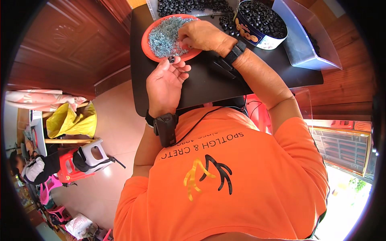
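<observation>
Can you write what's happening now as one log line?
left hand: holds small black ring | right hand: picking in silver bits | orange plate

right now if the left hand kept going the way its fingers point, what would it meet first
Probably the rim of the orange plate. The left hand, pinching a small black ring at its fingertips, points up the black table toward that near edge and the heap of small silvery metal parts behind it; height above the rim is unclear.

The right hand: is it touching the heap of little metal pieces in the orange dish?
Touching. In the head view the right hand has its fingertips pressed into the metal pieces, no gap showing.
</observation>
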`<state>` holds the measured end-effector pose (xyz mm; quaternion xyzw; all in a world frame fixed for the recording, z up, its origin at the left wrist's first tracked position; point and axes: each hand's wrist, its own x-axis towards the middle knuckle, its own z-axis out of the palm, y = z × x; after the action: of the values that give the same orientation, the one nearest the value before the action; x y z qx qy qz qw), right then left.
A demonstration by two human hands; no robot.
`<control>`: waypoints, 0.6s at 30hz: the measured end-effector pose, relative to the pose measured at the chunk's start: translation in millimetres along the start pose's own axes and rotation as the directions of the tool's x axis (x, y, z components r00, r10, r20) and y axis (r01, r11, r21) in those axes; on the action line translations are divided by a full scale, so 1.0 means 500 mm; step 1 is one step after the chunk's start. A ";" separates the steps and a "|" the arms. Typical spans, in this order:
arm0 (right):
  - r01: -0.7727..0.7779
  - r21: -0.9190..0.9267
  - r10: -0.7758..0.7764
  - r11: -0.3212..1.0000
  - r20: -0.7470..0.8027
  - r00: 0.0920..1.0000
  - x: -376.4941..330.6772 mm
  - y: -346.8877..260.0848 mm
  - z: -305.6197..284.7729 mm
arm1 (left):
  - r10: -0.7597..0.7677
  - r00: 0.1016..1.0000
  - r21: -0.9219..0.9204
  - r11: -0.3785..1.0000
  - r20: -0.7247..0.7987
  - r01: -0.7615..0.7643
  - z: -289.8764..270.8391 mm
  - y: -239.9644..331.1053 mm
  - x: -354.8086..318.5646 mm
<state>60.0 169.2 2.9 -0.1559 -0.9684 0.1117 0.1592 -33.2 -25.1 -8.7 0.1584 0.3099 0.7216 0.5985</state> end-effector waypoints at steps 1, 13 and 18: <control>-0.043 0.035 0.043 0.998 0.004 0.999 0.002 0.004 -0.006 | 0.001 1.000 0.000 1.000 -0.002 -0.001 -0.001 0.001 0.000; -0.218 0.515 0.246 0.829 0.013 0.969 0.022 0.032 -0.029 | -0.006 1.000 0.000 1.000 0.012 0.006 -0.001 0.002 0.002; -0.224 0.425 0.263 0.877 -0.037 0.964 0.032 0.031 -0.022 | -0.004 1.000 0.000 1.000 0.016 0.004 -0.001 0.003 0.000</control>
<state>53.5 191.0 13.6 -0.2440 -0.8863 0.3274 0.2184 -34.7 -25.3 -8.4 0.1636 0.3052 0.7192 0.6023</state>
